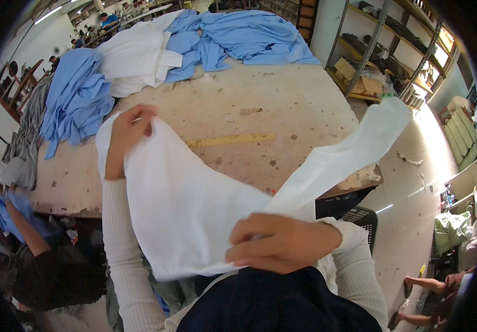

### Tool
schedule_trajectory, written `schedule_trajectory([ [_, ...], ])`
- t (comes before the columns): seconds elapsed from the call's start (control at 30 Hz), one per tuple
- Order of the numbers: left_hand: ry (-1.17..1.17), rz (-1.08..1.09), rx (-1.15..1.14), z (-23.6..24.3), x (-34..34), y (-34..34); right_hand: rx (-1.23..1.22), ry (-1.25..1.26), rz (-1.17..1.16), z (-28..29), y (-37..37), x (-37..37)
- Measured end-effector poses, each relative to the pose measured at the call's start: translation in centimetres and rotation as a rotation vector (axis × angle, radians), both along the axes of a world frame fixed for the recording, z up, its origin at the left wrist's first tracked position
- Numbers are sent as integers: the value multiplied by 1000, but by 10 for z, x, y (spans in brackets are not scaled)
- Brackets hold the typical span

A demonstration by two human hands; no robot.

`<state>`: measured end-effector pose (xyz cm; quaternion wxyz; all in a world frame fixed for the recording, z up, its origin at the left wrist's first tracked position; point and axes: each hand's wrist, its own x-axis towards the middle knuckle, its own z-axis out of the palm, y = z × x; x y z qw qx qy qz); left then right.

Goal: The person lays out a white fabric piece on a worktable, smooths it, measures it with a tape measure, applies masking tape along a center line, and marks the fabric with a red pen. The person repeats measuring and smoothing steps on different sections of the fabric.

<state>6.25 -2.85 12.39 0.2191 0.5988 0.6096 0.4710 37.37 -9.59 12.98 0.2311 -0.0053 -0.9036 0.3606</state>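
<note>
A white fabric piece [177, 210] hangs over the near edge of the worktable. My left hand [130, 133] grips its upper left part, fingers curled round the cloth, which drapes down over my forearm. My right hand [280, 243], slightly blurred, holds the cloth lower down near my body, its fingers closed on it. A long narrower white strip [349, 149] sweeps from beside my right hand up past the table's right corner; whether it is joined to the larger piece I cannot tell.
The table [305, 94] bears blue fabric piles [249, 39], white fabric [133, 61] and grey cloth [28, 138]. A co-worker's arm [28, 227] holds blue cloth at left. Metal shelves [387, 33] stand right. A black basket [363, 218] sits below. Another person's legs [432, 285] show lower right.
</note>
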Motion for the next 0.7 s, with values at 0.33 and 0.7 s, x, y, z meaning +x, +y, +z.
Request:
schedule_trajectory([
  [0.33,-38,-584,-72,45,122,-132,-464,207,-4,5,30,9],
  [0.7,457,-251,-53,14,75,-160,-359,246,-248,-7,31,21],
])
